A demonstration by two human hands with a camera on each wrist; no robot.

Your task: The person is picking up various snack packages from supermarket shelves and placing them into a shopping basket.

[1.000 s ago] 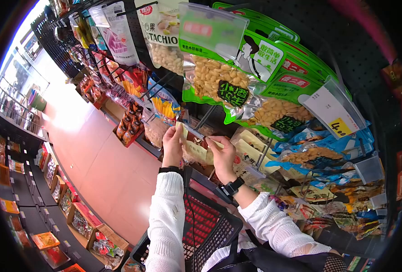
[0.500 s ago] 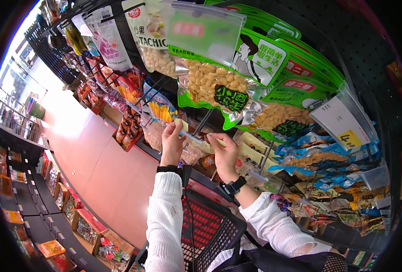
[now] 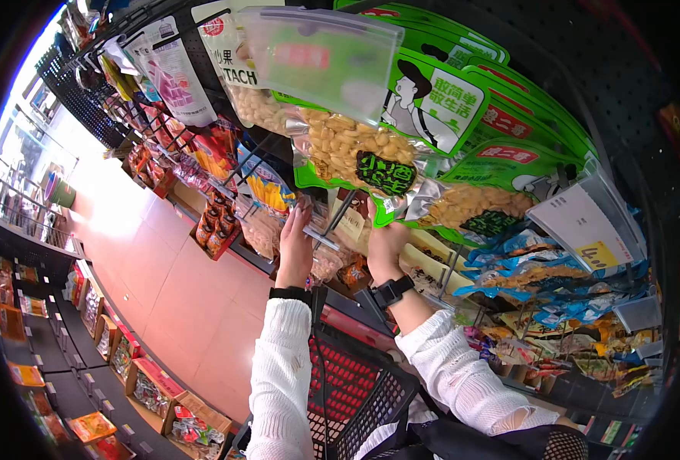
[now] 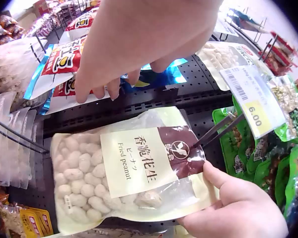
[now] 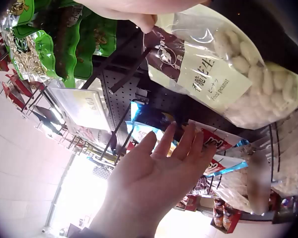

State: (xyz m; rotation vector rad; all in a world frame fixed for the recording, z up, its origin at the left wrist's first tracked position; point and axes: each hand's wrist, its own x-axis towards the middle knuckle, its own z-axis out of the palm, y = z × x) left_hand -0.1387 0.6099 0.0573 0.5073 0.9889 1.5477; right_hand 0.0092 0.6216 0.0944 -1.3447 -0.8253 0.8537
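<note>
A clear and cream bag of fried peanuts [image 4: 134, 163], with a brown corner panel, is pinched at its top end between the thumb and fingers of my right hand [image 4: 243, 203]. In the head view the bag [image 3: 349, 224] hangs partly behind the green packs, and the right hand [image 3: 387, 249] is beside it. My left hand [image 5: 159, 173] has its fingers extended with nothing in them, apart from the bag. Metal hook prongs [image 4: 218, 131] lie close to the bag's brown end. The left hand [image 3: 296, 245] is near the blue snack packs [image 3: 267, 184].
Green packs of nuts [image 3: 424, 153] hang over the hands, with a price tag [image 3: 585, 230] at their right. Blue packs [image 3: 524, 268] crowd the rack to the right. Below stands a black and red shopping basket [image 3: 386, 399]. A pink floor aisle [image 3: 179, 284] runs left.
Both hands were at the bag's top edge; the left has let go and its fingers have straightened. The right hand has moved forward with the bag, beneath the green packs.
</note>
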